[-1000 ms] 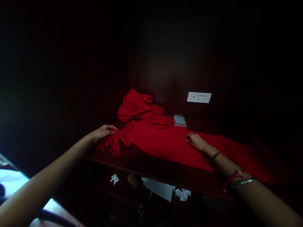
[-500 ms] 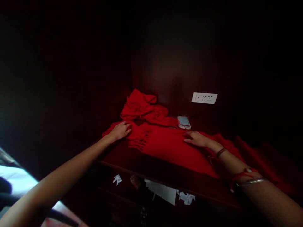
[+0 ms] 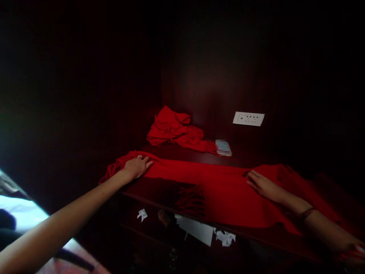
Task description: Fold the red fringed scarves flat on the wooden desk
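Note:
A red fringed scarf (image 3: 182,169) lies stretched across a dark wooden shelf, its tasselled left end past my left hand. A lower layer shows another fringe (image 3: 191,198) near the front edge. My left hand (image 3: 137,167), wearing a ring, rests on the scarf's left part with its fingers apart. Further right, my right hand (image 3: 264,186) lies on the wide red cloth, fingers stretched and slightly bent. Behind them a second red fringed cloth (image 3: 173,129) sits crumpled in the corner.
A phone (image 3: 223,147), its screen blurred, lies behind the scarf. On the back wall is a white socket plate (image 3: 248,118). Under the shelf edge are crumpled white paper (image 3: 225,238) and a paper sheet (image 3: 196,230). Bright fabric (image 3: 23,213) shows at lower left.
My left hand has moved slightly left and toward me, the scarf's tasselled end now extending further left. My right hand has shifted right and nearer, and the lower fringe lies further right and forward.

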Motion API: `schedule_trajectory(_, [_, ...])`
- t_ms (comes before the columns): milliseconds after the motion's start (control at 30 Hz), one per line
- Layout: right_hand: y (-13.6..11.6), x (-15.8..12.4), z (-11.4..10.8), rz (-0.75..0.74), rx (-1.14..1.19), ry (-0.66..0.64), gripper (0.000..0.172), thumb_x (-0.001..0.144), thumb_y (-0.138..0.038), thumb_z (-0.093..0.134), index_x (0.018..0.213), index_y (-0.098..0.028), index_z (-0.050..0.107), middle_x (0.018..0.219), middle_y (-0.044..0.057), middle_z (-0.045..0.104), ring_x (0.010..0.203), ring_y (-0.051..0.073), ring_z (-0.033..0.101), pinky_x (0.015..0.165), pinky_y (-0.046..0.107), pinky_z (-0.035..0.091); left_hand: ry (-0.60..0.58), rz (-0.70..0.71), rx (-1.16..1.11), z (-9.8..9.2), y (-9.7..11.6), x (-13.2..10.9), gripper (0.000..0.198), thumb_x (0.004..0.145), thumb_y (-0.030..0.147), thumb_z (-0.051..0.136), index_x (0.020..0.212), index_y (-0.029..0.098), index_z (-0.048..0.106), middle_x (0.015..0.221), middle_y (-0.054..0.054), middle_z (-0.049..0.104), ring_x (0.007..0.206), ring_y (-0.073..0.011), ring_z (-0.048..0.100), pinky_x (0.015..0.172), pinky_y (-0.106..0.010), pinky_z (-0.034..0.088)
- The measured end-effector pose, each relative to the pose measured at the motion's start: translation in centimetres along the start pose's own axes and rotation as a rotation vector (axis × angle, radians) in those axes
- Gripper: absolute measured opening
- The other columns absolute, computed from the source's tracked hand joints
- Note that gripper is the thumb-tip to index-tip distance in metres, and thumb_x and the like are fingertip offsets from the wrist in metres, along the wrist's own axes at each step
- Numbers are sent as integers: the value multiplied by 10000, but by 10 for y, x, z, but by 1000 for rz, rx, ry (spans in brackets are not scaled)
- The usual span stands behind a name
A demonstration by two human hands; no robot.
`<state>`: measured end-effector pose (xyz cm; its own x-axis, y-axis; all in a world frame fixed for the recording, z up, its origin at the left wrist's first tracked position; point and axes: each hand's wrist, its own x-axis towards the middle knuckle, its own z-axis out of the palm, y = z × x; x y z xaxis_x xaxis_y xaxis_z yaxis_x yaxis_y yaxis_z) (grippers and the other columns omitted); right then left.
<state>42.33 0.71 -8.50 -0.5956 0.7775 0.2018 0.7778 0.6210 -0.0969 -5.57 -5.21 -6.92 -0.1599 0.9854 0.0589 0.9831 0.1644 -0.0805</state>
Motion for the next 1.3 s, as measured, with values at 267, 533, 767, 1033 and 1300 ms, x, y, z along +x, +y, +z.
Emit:
schedule_trajectory(267, [-42, 44, -38, -16, 216, -156, 352, 747, -446, 371, 961, -180, 457, 889, 59, 565, 759, 162, 526, 690, 276, 397, -264, 57, -50, -13, 30, 47, 580, 756, 542, 279, 1280, 325, 157, 1356, -93, 135, 1184, -367, 170, 861, -521, 234])
schedule_trajectory(533, [-66, 85, -55, -29, 459, -295, 282, 657, -404, 510, 726, -139, 578, 728, 25, 590, 693, 144, 522, 664, 266, 382, -115, 258, -287, -38, 60, 28, 632, 722, 551, 342, 1266, 237, 269, 1338, -92, 205, 1201, -313, 168, 928, -468, 174])
schedule_trajectory(767, [-105, 113, -104, -143, 961, 98, 252, 582, -303, 619, 778, -162, 544, 776, 6, 584, 723, 115, 528, 701, 269, 381, -104, 750, -1115, -50, 115, 17, 721, 721, 459, 476, 1301, 247, 105, 1355, -49, 160, 1210, -186, 203, 944, -311, 240])
schedule_trajectory(1033, [-117, 125, -94, -77, 846, 5, 332, 597, -306, 611, 880, -144, 548, 786, 25, 597, 735, 125, 541, 716, 279, 402, -327, 664, -1493, -47, 117, 39, 390, 590, 352, 645, 895, 115, 587, 852, -57, 621, 763, -173, 572, 728, -305, 419])
schedule_trajectory(1300, [-68, 100, -51, -33, 362, -483, 360, 630, -379, 553, 894, -136, 574, 895, 55, 606, 763, 176, 548, 658, 246, 426, 17, 177, -1313, -105, -10, 51, 383, 521, 370, 675, 828, 169, 564, 737, -8, 601, 640, -138, 563, 615, -257, 441])
